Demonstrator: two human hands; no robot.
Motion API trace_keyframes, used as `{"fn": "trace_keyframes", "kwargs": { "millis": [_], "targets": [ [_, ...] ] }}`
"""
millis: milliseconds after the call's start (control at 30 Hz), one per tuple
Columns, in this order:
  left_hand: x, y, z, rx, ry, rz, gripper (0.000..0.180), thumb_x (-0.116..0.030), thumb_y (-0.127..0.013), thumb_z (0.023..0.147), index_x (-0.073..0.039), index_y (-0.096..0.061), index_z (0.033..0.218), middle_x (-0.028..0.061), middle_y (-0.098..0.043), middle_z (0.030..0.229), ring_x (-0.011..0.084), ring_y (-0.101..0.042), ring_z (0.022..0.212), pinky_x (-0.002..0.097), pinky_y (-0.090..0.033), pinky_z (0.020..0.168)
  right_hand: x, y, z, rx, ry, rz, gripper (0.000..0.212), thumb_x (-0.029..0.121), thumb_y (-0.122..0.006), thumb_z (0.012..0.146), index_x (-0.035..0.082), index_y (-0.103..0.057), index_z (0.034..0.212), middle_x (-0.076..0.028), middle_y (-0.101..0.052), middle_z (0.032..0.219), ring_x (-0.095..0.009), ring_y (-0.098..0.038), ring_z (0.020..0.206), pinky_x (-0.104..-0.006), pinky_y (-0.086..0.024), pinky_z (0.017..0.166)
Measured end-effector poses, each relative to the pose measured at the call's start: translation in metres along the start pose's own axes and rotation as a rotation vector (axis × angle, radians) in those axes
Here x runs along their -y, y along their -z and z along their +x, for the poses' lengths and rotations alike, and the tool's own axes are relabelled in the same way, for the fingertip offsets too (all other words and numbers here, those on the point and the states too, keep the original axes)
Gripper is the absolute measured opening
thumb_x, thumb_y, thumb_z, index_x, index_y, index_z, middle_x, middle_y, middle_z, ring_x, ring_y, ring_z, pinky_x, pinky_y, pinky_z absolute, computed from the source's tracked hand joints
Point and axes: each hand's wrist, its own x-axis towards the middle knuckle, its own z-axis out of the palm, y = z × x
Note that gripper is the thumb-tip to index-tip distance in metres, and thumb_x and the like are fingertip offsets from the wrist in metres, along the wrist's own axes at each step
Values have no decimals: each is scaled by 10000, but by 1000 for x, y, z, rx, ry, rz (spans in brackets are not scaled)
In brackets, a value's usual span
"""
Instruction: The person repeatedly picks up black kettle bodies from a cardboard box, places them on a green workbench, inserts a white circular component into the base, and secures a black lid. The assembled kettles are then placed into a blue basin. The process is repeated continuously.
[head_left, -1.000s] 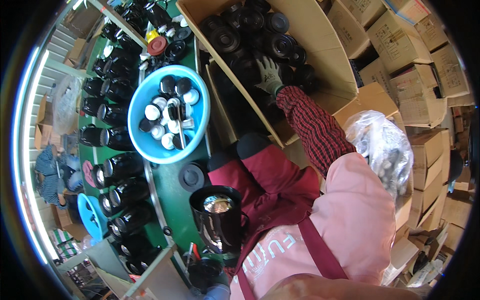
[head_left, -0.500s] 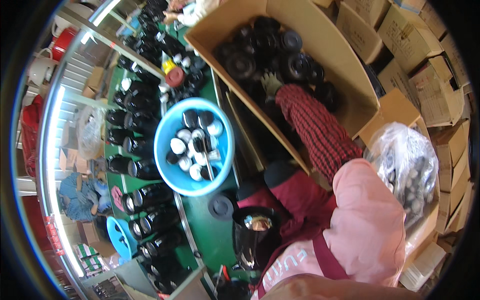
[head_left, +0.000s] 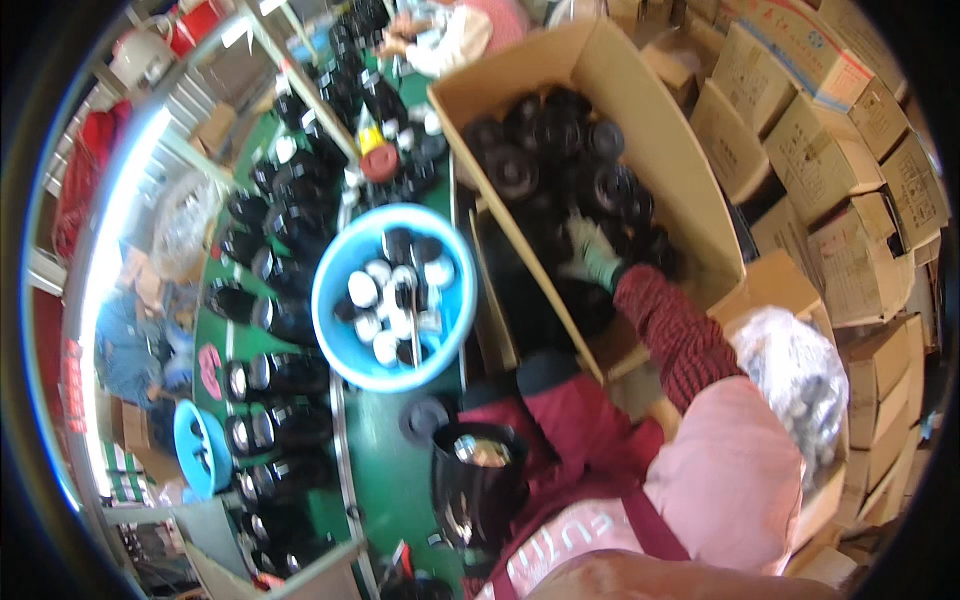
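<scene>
My right hand (head_left: 592,252), in a greyish-green glove, reaches into a large open carton (head_left: 690,130). Its fingers are spread, with nothing visibly gripped. Around it lie several round black plastic parts (head_left: 510,172), heaped toward the far end; a dark area beside the fingers is too dim to make out. Close to my body stands a glossy black pot-like vessel (head_left: 478,500) with a shiny metal interior at its mouth. Beside it, a flat black disc (head_left: 424,420) rests on the green bench (head_left: 385,470). My left hand does not show; only a bit of patterned sleeve appears low by the vessel.
A light-blue basin (head_left: 330,340) holds white and black small parts and a thin stick. Rows of black vessels (head_left: 285,375) line the bench, with a smaller blue basin (head_left: 203,475) beyond. Stacked cartons (head_left: 830,150) and a clear plastic bag (head_left: 795,370) are at right. Another person works at the far end.
My right hand has moved nearer to me inside the carton, and its spread fingers show more clearly. The whole view has shifted a little. The vessel and the basin keep their places on the bench.
</scene>
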Motion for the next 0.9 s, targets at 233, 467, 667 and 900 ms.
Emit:
{"fn": "trace_keyframes", "kwargs": {
  "millis": [233,467,667,900],
  "targets": [
    [25,17,-31,62,85,-494,278,-369,-556,1012,-163,-666,1163,39,-665,1032,182,-568,917,402,-473,966,-18,77,-103,-447,-223,1877,615,52,-731,921,-11,-445,1462,-154,-595,1355,-249,-629,1189,-360,-534,1021],
    [19,60,-95,605,-76,-1427,250,-352,-561,1014,-170,-675,1143,10,-666,1007,156,-544,881,410,-451,937,176,78,-198,910,218,2421,461,210,-636,1034,15,-534,1439,-110,-666,1295,-208,-658,1152,-368,-555,972],
    [27,88,-146,288,-285,-1521,213,-300,-585,1004,-168,-649,1159,-22,-656,1029,126,-564,974,372,-431,884,379,-12,-244,1035,126,1999,857,323,-860,863,-28,-400,1495,-133,-619,1324,-186,-610,1205,-318,-511,1026],
    [70,83,-175,-491,-215,-45,362,-288,-623,1022,-118,-557,1336,22,-608,1225,183,-577,1104,323,-421,1029,433,-68,-274,470,247,690,1346,627,-862,695,-47,-131,1602,-322,-285,1587,-457,-360,1455,-496,-355,1192]
  ]
}}
